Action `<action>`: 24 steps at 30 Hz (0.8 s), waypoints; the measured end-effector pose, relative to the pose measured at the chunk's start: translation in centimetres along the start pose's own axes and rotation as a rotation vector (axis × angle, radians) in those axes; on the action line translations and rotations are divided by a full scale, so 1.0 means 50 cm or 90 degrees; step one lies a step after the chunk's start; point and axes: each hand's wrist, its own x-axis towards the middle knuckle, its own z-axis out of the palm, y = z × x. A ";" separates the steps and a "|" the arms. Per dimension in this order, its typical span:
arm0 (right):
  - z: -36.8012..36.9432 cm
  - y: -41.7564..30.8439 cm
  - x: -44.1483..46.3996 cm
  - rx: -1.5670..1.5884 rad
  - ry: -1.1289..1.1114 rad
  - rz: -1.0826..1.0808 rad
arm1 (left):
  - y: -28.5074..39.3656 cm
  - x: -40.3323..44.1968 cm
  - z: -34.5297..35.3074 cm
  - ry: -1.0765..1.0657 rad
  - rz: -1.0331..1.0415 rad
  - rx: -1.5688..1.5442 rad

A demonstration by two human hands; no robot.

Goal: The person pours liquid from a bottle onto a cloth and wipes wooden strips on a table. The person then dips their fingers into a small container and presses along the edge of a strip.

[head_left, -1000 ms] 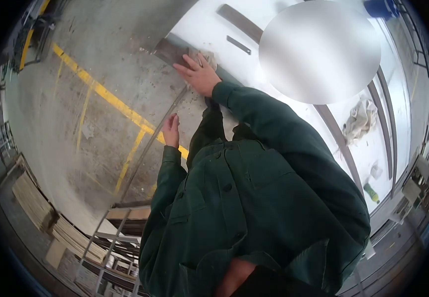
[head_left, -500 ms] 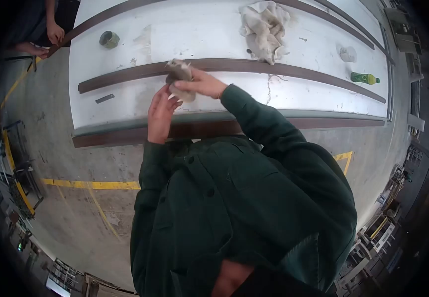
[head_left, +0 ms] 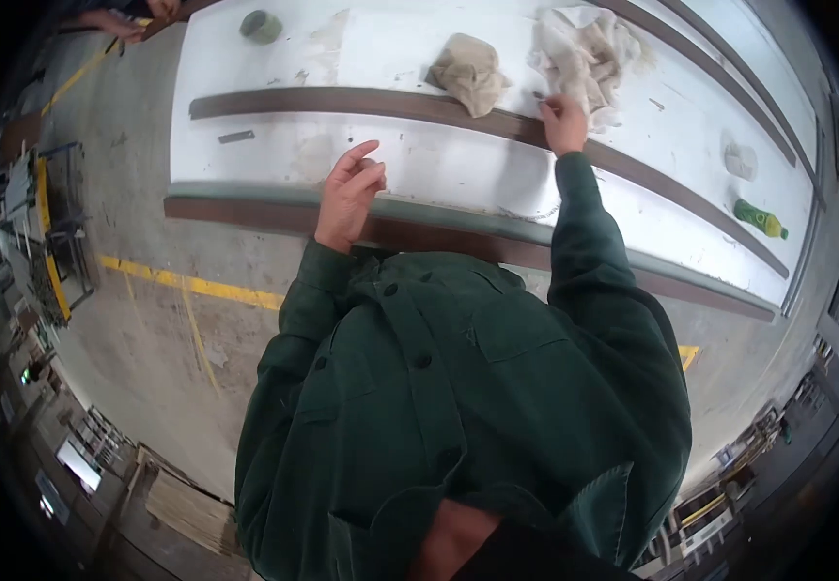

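- Centrally right: small dark piece (head_left: 539, 96), at the fingertips of the right hand, by the far edge of the middle brown strip (head_left: 323, 101).
- Right hand (head_left: 565, 126): fingers drawn together and bent, above the strip and at the near-left edge of the large pale cloth (head_left: 594, 53); whether they pinch the piece cannot be told.
- Left hand (head_left: 345, 198): index finger extended, the others curled, nothing gripped; over the near table edge.
- Beige cloth (head_left: 468, 73): bunched, left of the pale cloth, its near part across the middle strip.
- Open room: bare white band between middle strip and near edge, the short grey plate (head_left: 236, 137) at its left end.
- Near edge: grey-green, a second brown strip (head_left: 245, 212) alongside it.
- Table (head_left: 429, 160): white, stained and specked; dark cup (head_left: 261, 27) far left, clear cup (head_left: 740, 161) and green bottle (head_left: 759, 219) at right, further brown strips (head_left: 720, 48) far right.
- Another person's hands (head_left: 127, 27): far left, partly cut off, beside a brown length.
- Floor (head_left: 139, 194): grey, yellow line (head_left: 187, 281) near left; stacked boards (head_left: 187, 513) beyond.
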 end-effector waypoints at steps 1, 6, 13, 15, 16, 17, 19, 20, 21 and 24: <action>0.010 0.011 -0.002 0.097 0.016 0.022 | 0.009 -0.002 0.006 -0.024 0.004 -0.052; -0.019 -0.088 -0.042 0.543 -0.142 0.240 | 0.053 -0.024 0.045 -0.063 0.022 -0.198; -0.014 -0.216 -0.124 0.730 -0.286 0.252 | 0.032 -0.030 0.027 -0.105 0.039 -0.245; -0.010 -0.243 -0.133 0.759 -0.320 0.248 | 0.029 -0.033 0.033 -0.082 0.039 -0.225; -0.010 -0.257 -0.137 0.777 -0.334 0.246 | 0.026 -0.030 0.034 -0.070 0.032 -0.183; -0.012 -0.272 -0.142 0.791 -0.357 0.247 | 0.019 -0.028 0.034 -0.058 0.022 -0.142; -0.006 -0.293 -0.156 0.793 -0.410 0.238 | 0.015 -0.026 0.052 -0.067 0.029 -0.064; -0.005 -0.307 -0.170 0.791 -0.415 0.243 | 0.016 -0.033 0.061 -0.058 0.047 0.003; -0.006 -0.320 -0.187 0.789 -0.452 0.241 | 0.017 -0.034 0.075 -0.072 0.056 0.068; -0.044 -0.335 -0.220 0.763 -0.504 0.187 | -0.003 -0.020 0.163 -0.127 0.035 0.204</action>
